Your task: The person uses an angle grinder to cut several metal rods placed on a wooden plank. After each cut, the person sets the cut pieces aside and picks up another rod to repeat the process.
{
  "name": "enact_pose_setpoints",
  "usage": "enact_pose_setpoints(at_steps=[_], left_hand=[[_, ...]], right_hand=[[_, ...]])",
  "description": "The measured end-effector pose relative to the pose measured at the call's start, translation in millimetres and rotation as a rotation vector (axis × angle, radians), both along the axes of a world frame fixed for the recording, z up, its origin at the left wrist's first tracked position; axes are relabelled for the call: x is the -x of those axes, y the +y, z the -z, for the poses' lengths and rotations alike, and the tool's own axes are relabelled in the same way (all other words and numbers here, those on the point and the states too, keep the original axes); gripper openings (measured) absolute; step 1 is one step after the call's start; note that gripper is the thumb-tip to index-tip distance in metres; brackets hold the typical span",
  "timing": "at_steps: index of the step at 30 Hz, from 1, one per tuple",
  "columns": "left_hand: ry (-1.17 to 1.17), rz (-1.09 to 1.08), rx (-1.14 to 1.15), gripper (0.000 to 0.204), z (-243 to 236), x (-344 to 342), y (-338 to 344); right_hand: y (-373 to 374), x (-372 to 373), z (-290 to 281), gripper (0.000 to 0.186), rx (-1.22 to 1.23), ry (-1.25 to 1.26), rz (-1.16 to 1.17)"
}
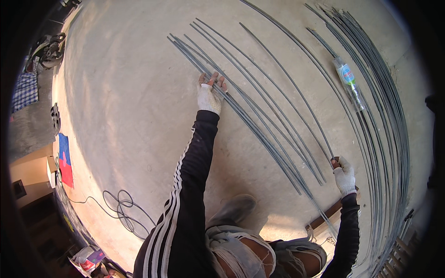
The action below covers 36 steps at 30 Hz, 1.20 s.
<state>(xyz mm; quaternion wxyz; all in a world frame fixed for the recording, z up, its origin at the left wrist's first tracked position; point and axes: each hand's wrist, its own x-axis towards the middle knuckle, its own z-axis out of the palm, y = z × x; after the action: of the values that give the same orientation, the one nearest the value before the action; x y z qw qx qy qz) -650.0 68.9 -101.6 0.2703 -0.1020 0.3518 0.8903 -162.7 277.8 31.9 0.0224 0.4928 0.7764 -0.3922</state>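
My left hand's wrapped round a bunch of rods point(242, 111), well left of the plastic bottle point(346, 74); my right hand point(344, 177) pinches a single rod point(324, 135) nearer me than the bottle. Partway, I'd judge: loose rods point(264, 96) remain left of it, big pile point(394, 102) right.

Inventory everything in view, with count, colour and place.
Floor: one, grey, centre
Loose rods: several, grey, centre
Single rod: one, grey, centre right
Rod stack: one, grey, right
Bottle: one, clear, upper right
Strip: one, brown, lower right
Cable: one, black, lower left
Mat: one, blue-red, left
Box: at least one, brown, left
Cloth: one, blue-white, far left
Packaging: some, multicoloured, bottom left
Shoe: one, grey, bottom centre
Trousers: one pair, grey, bottom
Sleeves: two, black, white-striped, lower half
Left hand: one, white-gloved, around loose rods
Right hand: one, white-gloved, holding single rod
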Motion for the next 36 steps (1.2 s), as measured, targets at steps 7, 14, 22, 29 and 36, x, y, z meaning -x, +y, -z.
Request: enact_pose_setpoints(at_steps=[7, 14, 22, 29, 36], left_hand=[[-0.251, 0.068, -0.190, 0.046, 22, 22, 5], [-0.350, 0.232, -0.004, 0.051, 11, 47, 8], [-0.410, 0.331, -0.105, 0.035, 9, 67, 1], [-0.408, 0.213, -0.101, 0.041, 4, 55, 7], [-0.312, 0.187, -0.177, 0.042, 9, 39, -2]], right_hand=[[-3, -18, -9, 0.013, -0.015, -0.029, 0.000], [-23, -6, -19, 0.017, -0.043, -0.100, -0.022], [-42, -7, -19, 0.022, -0.022, -0.081, 0.021], [-38, -11, 9, 0.020, 0.002, -0.048, -0.014], [-20, -30, 61, 0.027, 0.002, -0.105, -0.046]])
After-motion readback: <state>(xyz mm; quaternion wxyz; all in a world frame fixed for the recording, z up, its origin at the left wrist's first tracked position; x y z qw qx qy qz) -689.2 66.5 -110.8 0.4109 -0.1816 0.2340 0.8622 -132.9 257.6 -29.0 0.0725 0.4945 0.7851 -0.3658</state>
